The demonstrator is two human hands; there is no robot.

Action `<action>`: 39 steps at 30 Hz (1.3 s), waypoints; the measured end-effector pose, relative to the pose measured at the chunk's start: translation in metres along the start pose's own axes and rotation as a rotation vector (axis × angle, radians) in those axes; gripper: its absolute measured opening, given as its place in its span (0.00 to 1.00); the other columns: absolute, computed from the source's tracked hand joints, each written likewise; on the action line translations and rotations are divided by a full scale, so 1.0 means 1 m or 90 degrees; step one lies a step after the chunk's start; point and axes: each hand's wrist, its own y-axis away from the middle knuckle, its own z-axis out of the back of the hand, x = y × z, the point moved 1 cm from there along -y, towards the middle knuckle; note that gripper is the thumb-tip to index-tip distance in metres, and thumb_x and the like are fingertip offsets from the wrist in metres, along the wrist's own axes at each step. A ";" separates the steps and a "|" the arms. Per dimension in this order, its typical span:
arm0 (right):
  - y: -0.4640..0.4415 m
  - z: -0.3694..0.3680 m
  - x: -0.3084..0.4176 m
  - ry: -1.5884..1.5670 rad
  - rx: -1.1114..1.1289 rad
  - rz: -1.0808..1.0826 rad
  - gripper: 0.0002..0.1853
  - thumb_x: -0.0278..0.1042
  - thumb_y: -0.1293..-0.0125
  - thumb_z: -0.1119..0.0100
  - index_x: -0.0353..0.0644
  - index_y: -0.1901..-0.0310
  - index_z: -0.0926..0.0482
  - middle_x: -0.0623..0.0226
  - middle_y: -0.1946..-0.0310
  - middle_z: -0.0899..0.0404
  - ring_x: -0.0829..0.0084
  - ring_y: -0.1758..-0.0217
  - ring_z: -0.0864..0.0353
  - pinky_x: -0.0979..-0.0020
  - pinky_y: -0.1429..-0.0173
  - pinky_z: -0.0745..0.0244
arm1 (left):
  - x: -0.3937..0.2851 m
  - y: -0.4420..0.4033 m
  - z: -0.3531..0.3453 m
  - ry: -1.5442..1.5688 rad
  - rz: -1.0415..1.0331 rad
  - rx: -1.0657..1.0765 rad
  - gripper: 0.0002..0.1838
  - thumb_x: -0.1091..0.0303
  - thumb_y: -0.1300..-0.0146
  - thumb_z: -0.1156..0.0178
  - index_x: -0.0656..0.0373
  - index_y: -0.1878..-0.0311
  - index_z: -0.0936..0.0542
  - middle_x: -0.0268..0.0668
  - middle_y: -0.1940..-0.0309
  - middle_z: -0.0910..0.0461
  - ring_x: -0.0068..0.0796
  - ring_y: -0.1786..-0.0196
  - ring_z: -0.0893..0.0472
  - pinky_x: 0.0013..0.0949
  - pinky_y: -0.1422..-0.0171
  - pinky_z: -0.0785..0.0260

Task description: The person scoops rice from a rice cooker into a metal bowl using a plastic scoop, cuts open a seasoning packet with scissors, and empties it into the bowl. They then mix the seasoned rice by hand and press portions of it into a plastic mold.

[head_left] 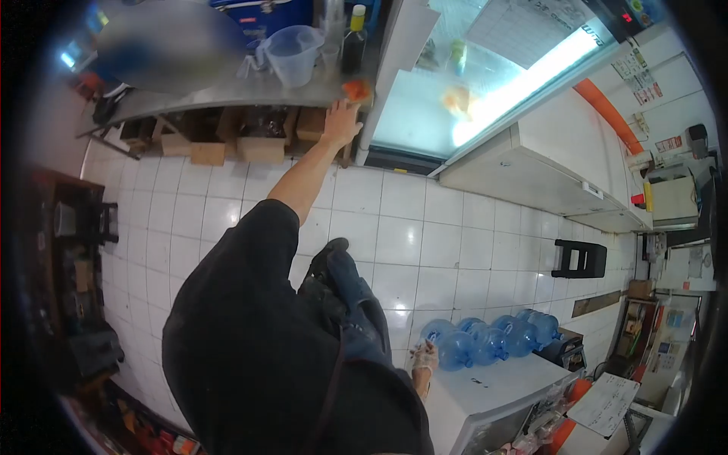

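Note:
My left hand (pixel 343 125) reaches out to the edge of a steel table (pixel 205 97), fingers spread, with nothing visible in its grasp. Just beyond the fingertips lies a small orange item (pixel 356 92), its kind unclear. Close by stand a clear plastic measuring jug (pixel 293 57) and a dark bottle with a yellow cap (pixel 353 44). Low at my side, my right hand (pixel 425 356) is near the corner of a white chest freezer (pixel 485 390). Something whitish covers part of that hand, perhaps a thin glove, and its fingers are too small and blurred to read.
A lit glass-door fridge (pixel 425 114) stands right of the table. Several blue water bottles (pixel 459 349) lie by the freezer. A black stool (pixel 579 259) is on the white tiled floor (pixel 398 239). Cardboard boxes (pixel 262 146) sit under the table.

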 end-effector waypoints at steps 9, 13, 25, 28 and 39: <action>0.071 -0.074 0.074 -0.103 0.007 -0.160 0.22 0.37 0.27 0.42 0.41 0.36 0.32 0.58 0.62 0.17 0.67 0.73 0.17 0.69 0.72 0.24 | 0.058 -0.056 -0.066 -0.087 -0.173 -0.086 0.24 0.63 0.37 0.37 0.50 0.36 0.23 0.39 0.33 0.30 0.46 0.28 0.35 0.54 0.26 0.42; 0.087 -0.084 0.079 -0.064 -0.019 -0.177 0.19 0.35 0.25 0.46 0.41 0.37 0.30 0.59 0.62 0.17 0.69 0.72 0.17 0.70 0.71 0.23 | 0.084 -0.064 -0.068 -0.103 -0.240 -0.112 0.17 0.65 0.36 0.39 0.50 0.43 0.19 0.38 0.38 0.25 0.42 0.33 0.29 0.55 0.27 0.41; 0.159 -0.070 0.257 0.047 -0.267 0.001 0.23 0.44 0.29 0.41 0.43 0.36 0.25 0.54 0.44 0.24 0.60 0.41 0.23 0.60 0.37 0.27 | -0.148 0.177 -0.023 0.559 -0.343 0.536 0.09 0.69 0.26 0.42 0.61 0.49 0.21 0.38 0.58 0.16 0.26 0.54 0.17 0.32 0.51 0.25; 0.181 -0.035 0.202 -0.272 -0.408 0.083 0.22 0.35 0.29 0.37 0.41 0.36 0.26 0.65 0.51 0.21 0.72 0.49 0.23 0.71 0.41 0.26 | -0.257 0.284 0.007 0.703 -0.288 0.904 0.10 0.69 0.25 0.43 0.66 0.50 0.21 0.35 0.59 0.17 0.21 0.54 0.20 0.26 0.47 0.28; 0.376 0.103 0.073 -0.549 -0.761 0.125 0.14 0.31 0.31 0.35 0.32 0.47 0.19 0.65 0.56 0.17 0.78 0.53 0.21 0.75 0.45 0.25 | -0.442 0.587 0.081 0.575 -0.698 1.365 0.14 0.63 0.25 0.42 0.67 0.50 0.19 0.31 0.62 0.17 0.16 0.57 0.21 0.23 0.49 0.28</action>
